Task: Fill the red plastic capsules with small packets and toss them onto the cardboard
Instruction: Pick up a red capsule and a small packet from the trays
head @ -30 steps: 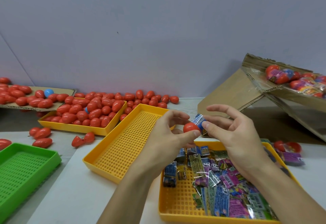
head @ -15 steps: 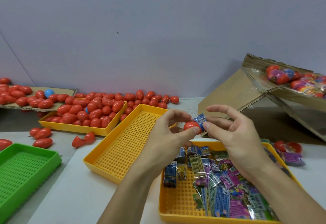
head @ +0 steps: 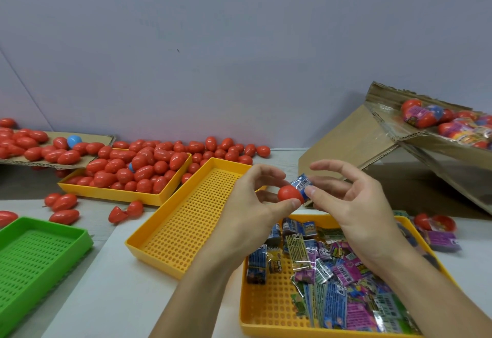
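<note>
Nearest, yellow perforated plastic tray [head: 269,308] holds a heap of small foil packets [head: 343,279], blue, purple, green, glossy and crinkled. Above it, left hand [head: 255,204] pinches a red capsule half [head: 290,194] between thumb and fingertips, other fingers curled. Right hand [head: 354,204] pinches a blue packet [head: 302,183] at the capsule's open mouth, index and thumb closed on it, remaining fingers spread loose. Packet looks partly inside, hard to tell. Versus a second ago the packet sits a bit further in; hands barely shifted. Left, green slotted tray [head: 40,255], bare. Middle, second yellow tray [head: 191,218], bare grid floor. Behind it, third yellow tray [head: 117,191] piled with smooth egg-shaped red capsules [head: 143,167]; more spill on the table. Far left, flat cardboard [head: 98,142] carries red capsules and one blue. Far right, tilted cardboard box [head: 372,140] holds filled capsules.
</note>
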The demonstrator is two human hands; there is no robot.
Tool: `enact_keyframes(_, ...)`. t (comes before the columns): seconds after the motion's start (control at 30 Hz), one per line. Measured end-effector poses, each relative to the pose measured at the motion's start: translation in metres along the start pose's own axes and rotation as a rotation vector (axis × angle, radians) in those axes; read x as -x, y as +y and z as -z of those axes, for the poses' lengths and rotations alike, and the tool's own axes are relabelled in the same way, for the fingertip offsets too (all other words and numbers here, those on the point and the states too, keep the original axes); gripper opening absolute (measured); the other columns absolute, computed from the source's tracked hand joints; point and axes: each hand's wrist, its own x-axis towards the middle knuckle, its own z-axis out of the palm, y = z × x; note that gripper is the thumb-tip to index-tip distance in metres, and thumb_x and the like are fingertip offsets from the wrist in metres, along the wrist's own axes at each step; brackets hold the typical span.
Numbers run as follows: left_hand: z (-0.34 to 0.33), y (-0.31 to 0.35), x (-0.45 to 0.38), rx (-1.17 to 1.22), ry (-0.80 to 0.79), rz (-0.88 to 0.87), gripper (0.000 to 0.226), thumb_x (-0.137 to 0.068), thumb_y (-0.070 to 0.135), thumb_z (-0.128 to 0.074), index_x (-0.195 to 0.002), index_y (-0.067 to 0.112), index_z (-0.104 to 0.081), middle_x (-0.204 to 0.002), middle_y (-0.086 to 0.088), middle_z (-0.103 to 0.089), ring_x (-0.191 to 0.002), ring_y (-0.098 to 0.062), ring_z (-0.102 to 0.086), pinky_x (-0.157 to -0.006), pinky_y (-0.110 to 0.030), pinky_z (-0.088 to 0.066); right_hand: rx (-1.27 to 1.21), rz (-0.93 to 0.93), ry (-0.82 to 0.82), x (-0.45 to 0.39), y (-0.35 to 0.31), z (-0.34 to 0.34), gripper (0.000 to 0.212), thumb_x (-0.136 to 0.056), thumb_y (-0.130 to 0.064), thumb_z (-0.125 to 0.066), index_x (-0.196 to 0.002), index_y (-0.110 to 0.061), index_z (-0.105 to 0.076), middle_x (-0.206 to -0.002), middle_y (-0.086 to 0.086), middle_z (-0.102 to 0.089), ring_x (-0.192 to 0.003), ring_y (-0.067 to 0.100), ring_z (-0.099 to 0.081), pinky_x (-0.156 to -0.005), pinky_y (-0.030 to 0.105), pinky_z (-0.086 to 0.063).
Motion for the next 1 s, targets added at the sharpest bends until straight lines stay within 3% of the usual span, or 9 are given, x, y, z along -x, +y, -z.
enact_keyframes(0.2,-0.0001,-0.0006,-0.0003,-0.013,0.007,0.0,0.037,-0.077,0.014,-0.084,-0.104,0.028,-0.062,-0.102,0.011,-0.068,-0.083,-0.01,-0.067,-0.069,-0.018,-0.056,-0.01,0.003,-0.016,0.0008,0.0001,0.001,0.03,-0.082,-0.012,-0.075,-0.105,-0.031,-0.07,-0.098,0.0,-0.077,-0.094,0.017,-0.073,-0.081,0.033,-0.057)
enact_keyframes(0.47,0.0003,0.0003,-0.0002,-0.02,0.009,0.006,0.037,-0.077,0.018,-0.084,-0.105,0.028,-0.062,-0.104,0.011,-0.067,-0.082,-0.009,-0.067,-0.068,-0.017,-0.055,-0.018,0.027,-0.043,0.0011,0.0005,0.002,0.031,-0.074,-0.026,-0.075,-0.103,-0.035,-0.071,-0.099,-0.007,-0.076,-0.096,0.01,-0.072,-0.076,0.017,-0.056)
enact_keyframes(0.63,0.0009,-0.0007,-0.0005,-0.009,0.013,0.016,0.038,-0.077,0.018,-0.084,-0.106,0.028,-0.062,-0.105,0.009,-0.069,-0.083,-0.011,-0.069,-0.07,-0.019,-0.056,-0.07,0.001,-0.02,-0.0002,0.0024,0.0022,0.031,-0.084,-0.011,-0.072,-0.102,-0.036,-0.071,-0.101,-0.005,-0.076,-0.1,0.013,-0.071,-0.075,0.027,-0.056)
enact_keyframes(0.77,0.0011,-0.0008,-0.0009,-0.009,0.019,0.022,0.037,-0.077,0.02,-0.084,-0.105,0.029,-0.062,-0.105,0.009,-0.069,-0.084,-0.012,-0.069,-0.068,-0.017,-0.054,-0.11,-0.018,-0.014,-0.0006,0.0016,0.002,0.031,-0.083,-0.012,-0.071,-0.099,-0.038,-0.073,-0.102,-0.001,-0.076,-0.1,0.017,-0.072,-0.08,0.034,-0.053)
enact_keyframes(1.0,0.0001,-0.0001,-0.0008,-0.002,0.013,0.03,0.039,-0.076,0.017,-0.085,-0.107,0.026,-0.064,-0.104,0.009,-0.07,-0.08,-0.008,-0.069,-0.067,-0.016,-0.054,-0.047,-0.002,-0.046,0.0,0.0023,0.0028,0.031,-0.087,-0.007,-0.07,-0.103,-0.034,-0.072,-0.1,-0.003,-0.077,-0.099,0.011,-0.072,-0.074,0.023,-0.057)
